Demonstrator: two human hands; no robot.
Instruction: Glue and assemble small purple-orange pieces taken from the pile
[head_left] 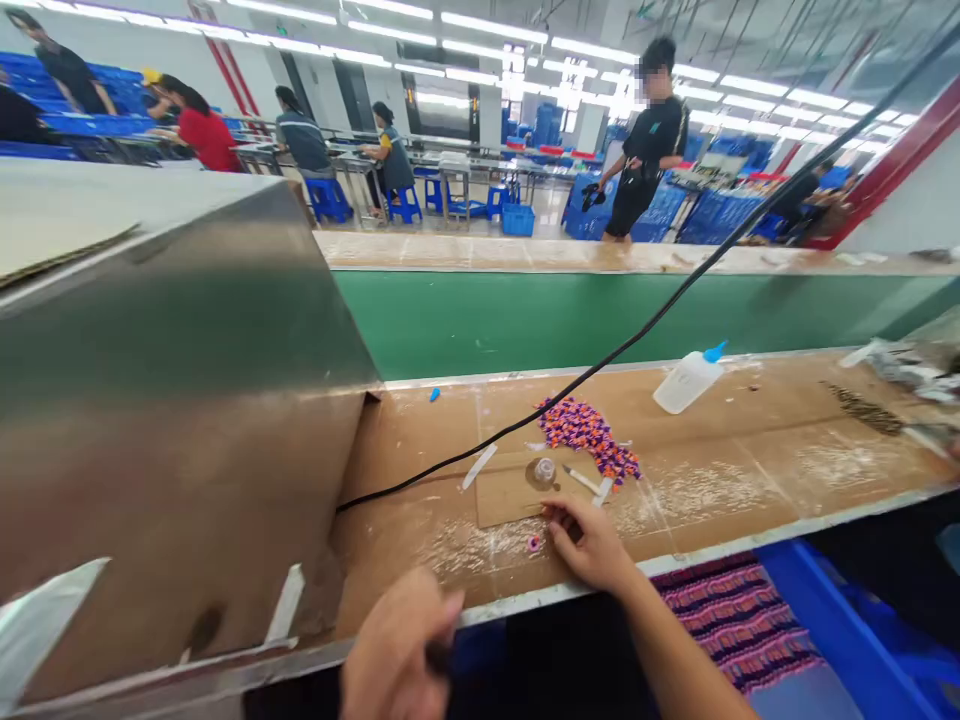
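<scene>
My right hand [589,540] rests at the near edge of a cardboard piece [499,490], its fingers pinched around what looks like a thin stick [534,505]. Just below those fingertips a small pink and purple piece [534,543] lies on the bench. My left hand [405,640] is blurred and curled in front of the bench edge; something dark shows at its fingers, too unclear to name. On the cardboard stand a small clear cup [544,469] and a thin white-handled tool [582,479]. Behind them spreads a pile of small orange and purple pieces [577,425].
A black cable [641,330] crosses diagonally above the bench. A metal box [187,400] walls off the left. A white squeeze bottle [686,384] tilts at the back right. A blue crate [862,630] with pink and purple rows [739,615] is below right. Several people sit or stand beyond.
</scene>
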